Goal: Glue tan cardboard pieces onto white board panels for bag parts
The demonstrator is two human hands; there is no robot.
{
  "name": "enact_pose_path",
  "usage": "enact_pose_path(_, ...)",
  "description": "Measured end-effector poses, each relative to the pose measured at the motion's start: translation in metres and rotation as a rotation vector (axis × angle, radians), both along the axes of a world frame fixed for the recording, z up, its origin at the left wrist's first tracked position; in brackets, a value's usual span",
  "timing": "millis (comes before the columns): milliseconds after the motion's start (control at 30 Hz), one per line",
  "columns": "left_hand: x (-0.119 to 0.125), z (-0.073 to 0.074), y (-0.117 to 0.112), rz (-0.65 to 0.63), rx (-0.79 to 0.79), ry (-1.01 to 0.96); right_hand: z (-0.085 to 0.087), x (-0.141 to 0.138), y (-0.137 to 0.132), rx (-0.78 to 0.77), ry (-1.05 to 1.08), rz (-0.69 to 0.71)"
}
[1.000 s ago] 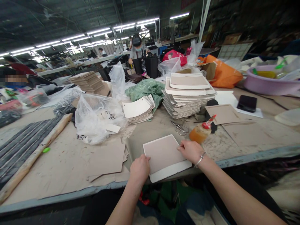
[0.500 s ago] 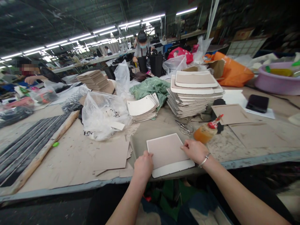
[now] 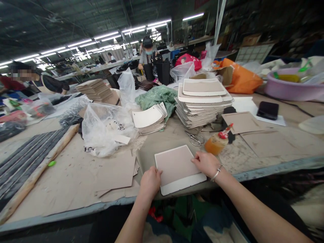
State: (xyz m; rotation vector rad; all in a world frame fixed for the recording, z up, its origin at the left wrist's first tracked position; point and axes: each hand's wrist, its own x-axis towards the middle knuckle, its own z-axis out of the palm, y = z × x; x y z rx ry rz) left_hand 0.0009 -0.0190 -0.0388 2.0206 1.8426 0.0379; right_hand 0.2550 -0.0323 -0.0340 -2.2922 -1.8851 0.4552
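A beige rectangular board (image 3: 174, 163) lies on a slightly larger white piece (image 3: 183, 184), which shows as a thin rim and a wide strip on the near side. Both rest on a dull green-grey sheet (image 3: 147, 150) at the table's front edge. My left hand (image 3: 151, 182) is closed at the board's left edge, thumb on top. At the right edge, my right hand (image 3: 208, 164) pinches with its fingers curled; a bracelet circles that wrist. Scissors (image 3: 194, 139) and an orange glue bottle (image 3: 215, 145) with a red top lie just beyond my right hand.
A tall stack of similar panels (image 3: 202, 108) stands behind, with a smaller white stack (image 3: 149, 118) beside it. Loose boards (image 3: 116, 172) lie left. A plastic bag (image 3: 106, 130), black strips (image 3: 32, 155), a phone (image 3: 267, 110) and a purple basin (image 3: 291, 87) surround these. Co-workers sit across.
The view has swung a little to the right, so things sit farther left. Both hands keep their places at the board's edges. A co-worker at far left has changed posture.
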Motion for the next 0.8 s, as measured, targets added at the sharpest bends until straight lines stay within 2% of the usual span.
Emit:
enact_pose_path(300, 0.003, 0.0, -0.004, 0.03, 0.03, 0.033, 0.002, -0.002, 0.0, -0.002, -0.054, 0.016)
enact_pose_path(533, 0.005, 0.007, -0.011, 0.004, 0.099, 0.153, 0.013, -0.009, -0.003, -0.029, -0.184, 0.045)
enact_pose_path(667, 0.0, 0.013, -0.01, 0.045, 0.119, 0.191, 0.012, -0.007, -0.004, -0.01, -0.179, 0.057)
enact_pose_path(733, 0.001, 0.013, -0.012, -0.022, 0.188, 0.164, 0.01, -0.004, -0.006, 0.038, -0.18, 0.057)
enact_pose_path(800, 0.005, 0.011, -0.015, -0.197, 0.296, 0.117, 0.007, -0.005, -0.007, 0.116, -0.188, 0.08)
